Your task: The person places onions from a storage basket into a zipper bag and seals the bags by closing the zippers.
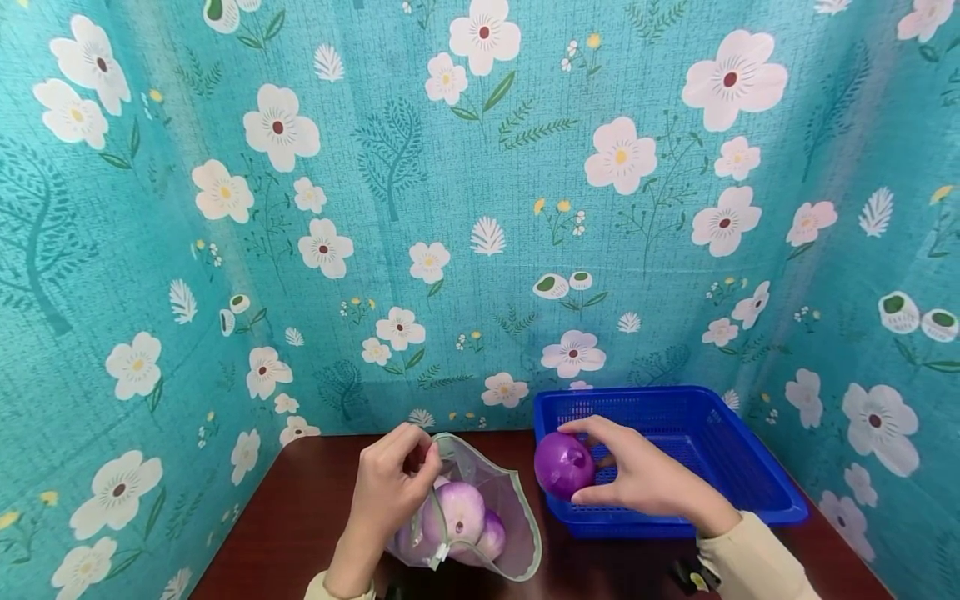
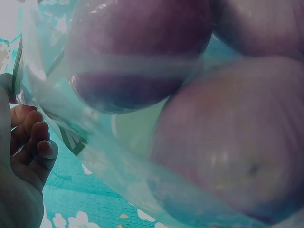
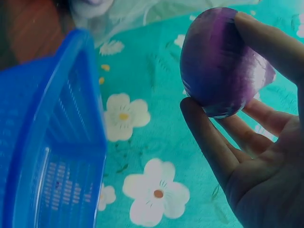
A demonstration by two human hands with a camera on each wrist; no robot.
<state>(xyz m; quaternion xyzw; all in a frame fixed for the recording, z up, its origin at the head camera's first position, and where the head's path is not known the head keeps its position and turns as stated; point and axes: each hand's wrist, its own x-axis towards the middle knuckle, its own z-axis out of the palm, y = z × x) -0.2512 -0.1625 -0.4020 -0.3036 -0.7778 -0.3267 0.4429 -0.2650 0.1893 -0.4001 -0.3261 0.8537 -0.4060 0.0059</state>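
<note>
A glossy purple onion [image 1: 561, 467] is held between the thumb and fingertips of my right hand [image 1: 637, 475], over the near left side of a blue plastic basket [image 1: 750, 492]. The right wrist view shows that onion [image 3: 221, 61] with its pointed end toward the palm. To the left, my left hand [image 1: 390, 483] pinches the rim of a see-through bag [image 1: 521, 533] with pale green edging and holds its mouth open. Inside it lie several purple-and-white onions [image 1: 459, 512], seen close up through the clear wall in the left wrist view.
The dark red-brown table [image 1: 300, 500] extends beneath the bag and basket. A turquoise flowered cloth [image 1: 465, 208] stands behind and on both sides. Perforated walls surround the basket's interior, part of which my right hand hides.
</note>
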